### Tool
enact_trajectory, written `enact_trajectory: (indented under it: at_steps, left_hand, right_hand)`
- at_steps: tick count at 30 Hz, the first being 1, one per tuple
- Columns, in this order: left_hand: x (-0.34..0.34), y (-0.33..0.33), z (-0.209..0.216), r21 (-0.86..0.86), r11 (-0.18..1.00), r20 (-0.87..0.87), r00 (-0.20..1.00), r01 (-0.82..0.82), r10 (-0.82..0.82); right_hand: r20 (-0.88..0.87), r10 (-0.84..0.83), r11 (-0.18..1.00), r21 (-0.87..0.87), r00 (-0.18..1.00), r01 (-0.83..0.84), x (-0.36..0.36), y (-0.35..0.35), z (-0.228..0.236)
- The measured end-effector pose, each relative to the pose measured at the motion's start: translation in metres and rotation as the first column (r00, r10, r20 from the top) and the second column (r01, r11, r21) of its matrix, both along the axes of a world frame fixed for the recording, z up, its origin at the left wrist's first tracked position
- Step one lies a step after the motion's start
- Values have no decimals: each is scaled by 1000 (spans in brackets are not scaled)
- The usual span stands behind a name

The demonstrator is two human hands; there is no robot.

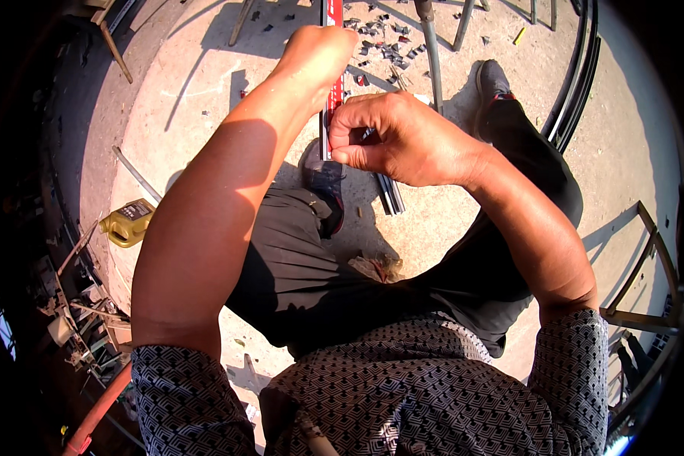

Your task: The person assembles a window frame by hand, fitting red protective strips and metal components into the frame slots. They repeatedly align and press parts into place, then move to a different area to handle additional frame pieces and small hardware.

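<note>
A long, narrow profile strip point(335, 95), dark along its edge and red with white marks on its face, runs away from me at the top middle. My left hand point(319, 57) is closed round it farther out, with most of the fingertips hidden. At the near end, my right hand point(403, 137) pinches the strip between thumb and bent fingers. Whether a smaller piece is also in that pinch I cannot tell. Below the right hand, a short bundle of dark strips point(390, 194) shows in part.
Dark cut scraps point(391, 53) litter the concrete near a metal leg point(429, 53). Long black strips point(574, 99) lie at right, beside a metal frame point(646, 266). A gold jug point(129, 222) stands left, near piled debris point(87, 327). My shoes flank the work.
</note>
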State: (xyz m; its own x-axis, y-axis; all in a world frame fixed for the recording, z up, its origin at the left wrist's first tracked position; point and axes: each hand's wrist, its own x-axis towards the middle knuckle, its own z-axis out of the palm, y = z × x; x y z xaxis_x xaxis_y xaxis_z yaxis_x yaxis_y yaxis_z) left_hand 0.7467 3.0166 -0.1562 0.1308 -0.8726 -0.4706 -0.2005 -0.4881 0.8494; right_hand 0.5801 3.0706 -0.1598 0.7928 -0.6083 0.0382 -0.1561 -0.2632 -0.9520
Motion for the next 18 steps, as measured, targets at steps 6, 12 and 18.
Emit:
enact_trajectory:
  at_steps: [6, 12, 18]
  left_hand:
    - [2, -4, -4, 6, 1000, 13, 1000, -1, 1]
    - [15, -12, -17, 14, 1000, -34, 999, 14, -14]
    - [15, -14, -20, 12, 1000, 14, 1000, -2, 2]
  right_hand:
    - [18, 4, 1000, -6, 1000, -4, -2, -2, -1]
    - [29, -10, 999, -49, 1000, 12, -1, 1, 5]
    - [57, -34, 991, -125, 998, 41, 1, 4, 6]
